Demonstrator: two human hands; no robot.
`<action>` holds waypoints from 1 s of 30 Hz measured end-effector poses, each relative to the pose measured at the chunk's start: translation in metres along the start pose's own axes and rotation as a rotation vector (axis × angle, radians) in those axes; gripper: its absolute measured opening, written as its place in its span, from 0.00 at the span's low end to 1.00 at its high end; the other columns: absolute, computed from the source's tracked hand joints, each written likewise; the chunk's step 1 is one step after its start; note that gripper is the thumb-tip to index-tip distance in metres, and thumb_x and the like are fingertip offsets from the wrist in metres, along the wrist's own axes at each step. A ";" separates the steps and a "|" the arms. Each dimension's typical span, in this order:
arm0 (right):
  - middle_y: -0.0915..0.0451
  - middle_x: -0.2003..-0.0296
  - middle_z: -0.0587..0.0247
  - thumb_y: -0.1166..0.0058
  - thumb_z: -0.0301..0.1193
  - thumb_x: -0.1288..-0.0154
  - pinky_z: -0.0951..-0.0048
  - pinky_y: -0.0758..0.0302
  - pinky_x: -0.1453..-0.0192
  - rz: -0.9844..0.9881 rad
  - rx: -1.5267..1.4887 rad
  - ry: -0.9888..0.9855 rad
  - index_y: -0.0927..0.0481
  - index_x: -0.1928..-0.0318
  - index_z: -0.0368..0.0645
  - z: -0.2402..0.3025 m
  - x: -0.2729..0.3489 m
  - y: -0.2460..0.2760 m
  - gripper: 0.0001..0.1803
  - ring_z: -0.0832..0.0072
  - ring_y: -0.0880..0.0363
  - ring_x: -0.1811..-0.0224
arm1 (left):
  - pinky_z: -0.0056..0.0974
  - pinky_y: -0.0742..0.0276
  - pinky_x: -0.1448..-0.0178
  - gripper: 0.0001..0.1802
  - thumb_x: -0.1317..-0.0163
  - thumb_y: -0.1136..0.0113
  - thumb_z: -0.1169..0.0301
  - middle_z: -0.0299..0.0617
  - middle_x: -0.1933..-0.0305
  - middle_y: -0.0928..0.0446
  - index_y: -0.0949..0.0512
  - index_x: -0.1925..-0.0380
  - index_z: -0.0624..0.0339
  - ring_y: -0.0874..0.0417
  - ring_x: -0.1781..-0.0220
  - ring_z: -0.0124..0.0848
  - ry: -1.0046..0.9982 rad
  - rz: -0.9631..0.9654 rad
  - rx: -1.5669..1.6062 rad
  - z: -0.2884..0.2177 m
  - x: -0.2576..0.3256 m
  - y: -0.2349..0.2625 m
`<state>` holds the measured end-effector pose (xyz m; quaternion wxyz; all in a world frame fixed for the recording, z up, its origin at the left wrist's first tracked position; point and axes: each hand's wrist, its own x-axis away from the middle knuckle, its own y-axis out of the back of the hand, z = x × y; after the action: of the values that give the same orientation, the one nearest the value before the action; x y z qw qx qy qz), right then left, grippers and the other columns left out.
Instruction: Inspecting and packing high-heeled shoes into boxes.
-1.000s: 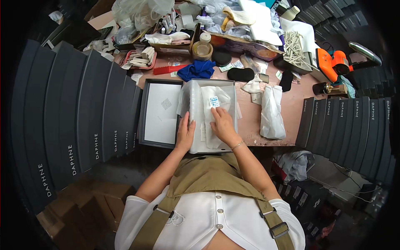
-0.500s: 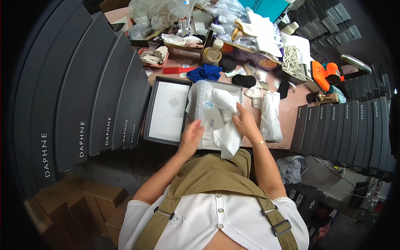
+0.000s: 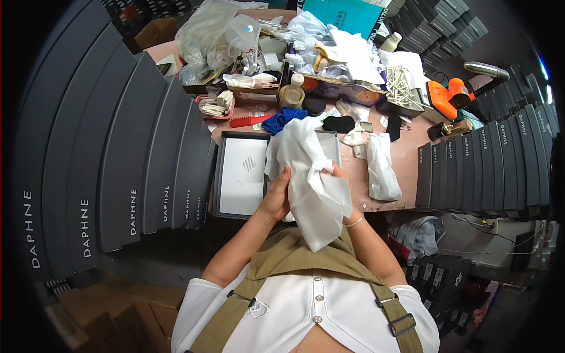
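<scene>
At the centre of the frame, we see a white wrapped bundle (image 3: 312, 182) lifted between two bare hands, above an open box (image 3: 333, 141) that it partly hides. The left hand (image 3: 275, 199) lies against the bundle's left side, its fingers partly tucked behind the white folds; we cannot tell whether they pinch it. The right hand (image 3: 344, 187), a bracelet (image 3: 354, 222) at its wrist, grips the other side, fingers bent onto the wrapping and partly covered by a loose flap.

Just left of centre, we find a dark-rimmed lid (image 3: 242, 173) lying with its white inside up. Right of centre, a second white bundle (image 3: 382, 169) rests on the pink table (image 3: 408, 162). Behind the hands, we make out a red comb (image 3: 247, 121), a blue cloth (image 3: 283, 122) and a black oval pad (image 3: 339, 123). Tall rows of dark boxes (image 3: 130, 159) fill the left of the frame, with more dark boxes (image 3: 485, 167) at the right, near an orange tool (image 3: 441, 101). Plastic bags (image 3: 215, 38) crowd the top.
</scene>
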<state>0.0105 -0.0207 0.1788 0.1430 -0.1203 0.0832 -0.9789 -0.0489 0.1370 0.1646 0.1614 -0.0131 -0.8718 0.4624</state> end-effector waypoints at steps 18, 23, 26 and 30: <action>0.19 0.73 0.61 0.51 0.27 0.32 0.78 0.26 0.68 0.463 0.598 -0.191 0.21 0.55 0.32 0.081 0.048 -0.011 0.11 0.80 0.24 0.76 | 0.44 0.25 0.39 0.38 0.30 0.69 0.40 0.50 0.41 0.28 0.38 0.36 0.61 0.23 0.42 0.40 -0.175 -0.344 0.164 -0.011 0.005 0.032; 0.21 0.63 0.59 0.49 0.24 0.34 0.74 0.28 0.62 0.220 0.623 0.199 0.23 0.53 0.34 0.020 0.040 -0.015 0.11 0.77 0.25 0.67 | 0.41 0.23 0.42 0.37 0.29 0.70 0.42 0.50 0.43 0.27 0.38 0.38 0.64 0.21 0.45 0.37 -0.340 -0.456 -0.246 -0.003 0.000 0.030; 0.27 0.49 0.52 0.47 0.22 0.38 0.68 0.29 0.51 0.310 0.805 0.471 0.25 0.49 0.34 0.014 0.042 -0.008 0.16 0.65 0.27 0.54 | 0.39 0.24 0.43 0.33 0.27 0.69 0.47 0.50 0.43 0.28 0.38 0.38 0.66 0.22 0.45 0.37 -0.387 -0.552 -0.304 -0.001 -0.001 0.032; 0.26 0.49 0.53 0.42 0.27 0.41 0.66 0.31 0.44 0.316 0.569 0.221 0.29 0.44 0.34 -0.015 0.036 -0.018 0.24 0.61 0.28 0.49 | 0.38 0.30 0.39 0.33 0.26 0.66 0.49 0.50 0.41 0.30 0.38 0.39 0.71 0.25 0.43 0.36 -0.432 -0.537 -0.504 0.026 0.008 0.030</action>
<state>-0.0317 -0.0129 0.1755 0.3110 0.0456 -0.1607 -0.9356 -0.0681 0.1343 0.1289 0.0815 0.2723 -0.9438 0.1688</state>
